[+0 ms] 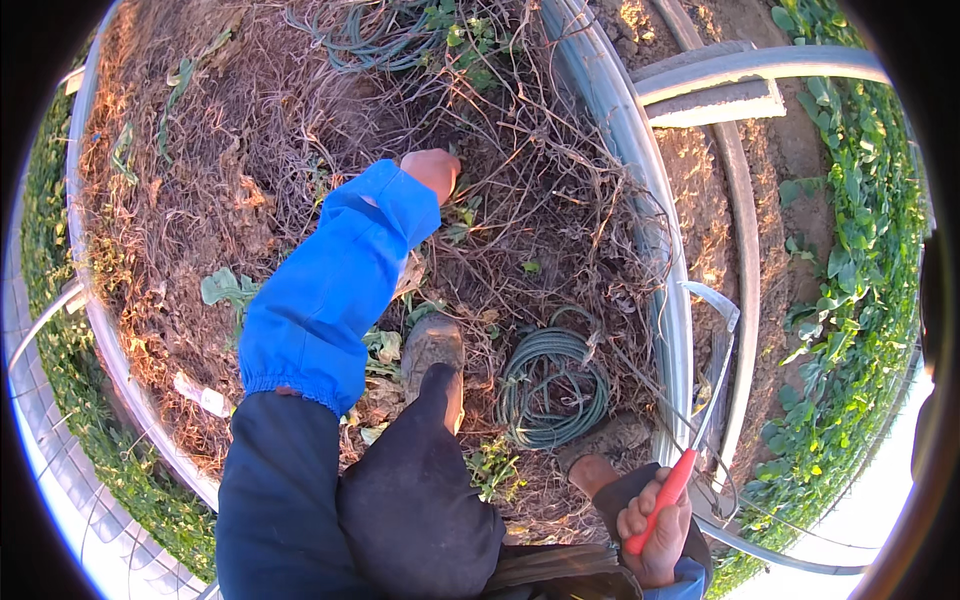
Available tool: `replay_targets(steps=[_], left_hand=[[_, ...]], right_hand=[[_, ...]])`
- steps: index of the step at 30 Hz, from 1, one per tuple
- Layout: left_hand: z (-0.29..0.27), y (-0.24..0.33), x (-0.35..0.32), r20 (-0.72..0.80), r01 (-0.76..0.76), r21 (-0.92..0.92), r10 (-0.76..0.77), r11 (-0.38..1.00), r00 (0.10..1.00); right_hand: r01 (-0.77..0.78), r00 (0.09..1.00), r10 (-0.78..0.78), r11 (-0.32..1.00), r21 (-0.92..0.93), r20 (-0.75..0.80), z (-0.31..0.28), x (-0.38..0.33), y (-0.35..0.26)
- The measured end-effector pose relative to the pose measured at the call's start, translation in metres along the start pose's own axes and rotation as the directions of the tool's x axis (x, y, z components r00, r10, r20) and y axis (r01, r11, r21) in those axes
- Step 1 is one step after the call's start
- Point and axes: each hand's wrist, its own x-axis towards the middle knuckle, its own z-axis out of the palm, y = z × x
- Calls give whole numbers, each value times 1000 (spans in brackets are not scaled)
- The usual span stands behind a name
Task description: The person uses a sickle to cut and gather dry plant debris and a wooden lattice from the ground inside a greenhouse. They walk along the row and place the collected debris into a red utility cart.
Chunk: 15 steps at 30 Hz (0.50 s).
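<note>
My left hand (432,172) reaches forward in a blue sleeve cover (325,285), down among dry vines and twigs (520,150). It looks closed, with its fingers turned away, so whatever it grips is hidden. A small green weed (460,218) grows just below it. At the lower right, my right hand (655,530) is wrapped round the red handle of a sickle (672,490). The sickle's thin metal shaft points up and away, and its curved blade hangs beside the pale rail, apart from the vines.
Coiled green rope (553,388) lies between my boots, near my left boot (433,365). More rope (375,40) is at the far end. A pale curved rail (640,180) borders the bed on the right. Wooden boards (715,100) and leafy green plants (850,270) lie beyond it.
</note>
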Motion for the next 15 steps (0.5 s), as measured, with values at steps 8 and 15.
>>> replay_targets(steps=[8, 15], left_hand=[[16, -2, 44, -346, 162, -678, -505, 717, 791], [29, -2, 69, -549, 8, -646, -471, 764, 690]], right_hand=[[-19, 1000, 19, 1000, -6, -8, 4, -2, 3], [-10, 1000, 9, 999, -40, -29, 6, -2, 3]])
